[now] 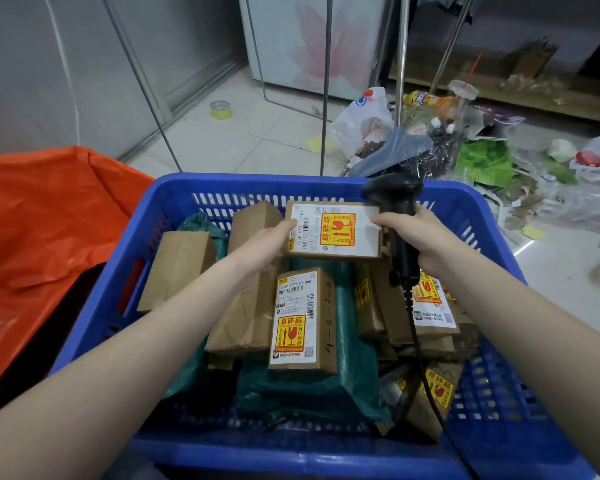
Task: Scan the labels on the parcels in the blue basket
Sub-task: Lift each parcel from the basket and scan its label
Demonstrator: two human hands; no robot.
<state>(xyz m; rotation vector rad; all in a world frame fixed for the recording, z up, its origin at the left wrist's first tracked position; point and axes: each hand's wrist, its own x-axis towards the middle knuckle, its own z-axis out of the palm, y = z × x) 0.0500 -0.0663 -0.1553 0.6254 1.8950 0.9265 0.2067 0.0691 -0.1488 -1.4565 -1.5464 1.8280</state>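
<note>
A labelled parcel (333, 232) is gripped flat between both hands above the blue basket (174, 192), long axis crosswise; the scanner (395, 209) is clasped in the right hand (420, 237), the left hand (267, 244) pinching the opposite end.

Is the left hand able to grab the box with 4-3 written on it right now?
Probably not yet: the left hand is busy holding the lifted parcel. The box lies uncovered just below.

One blue basket (194, 192). One barcode scanner (397, 216) in the right hand (426, 237); one labelled parcel (333, 230) between both hands; three labelled parcels below them.
</note>
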